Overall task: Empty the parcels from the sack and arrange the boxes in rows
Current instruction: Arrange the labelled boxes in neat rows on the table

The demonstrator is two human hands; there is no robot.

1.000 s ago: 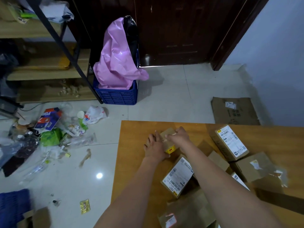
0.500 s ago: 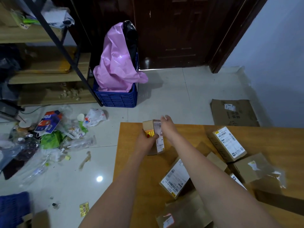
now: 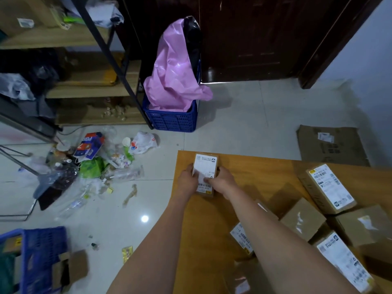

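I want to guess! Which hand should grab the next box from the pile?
Probably the right hand: the loose boxes lie on its side of the table. The left hand could steady the labelled box.

Brown box, white barcoded label

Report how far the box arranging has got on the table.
Done: parcels are out on the wooden table; no sack is visible. In hand: the left hand and right hand hold a labelled box, label up, at the table's far left corner. Left: the loose boxes on the right are scattered, not in rows.
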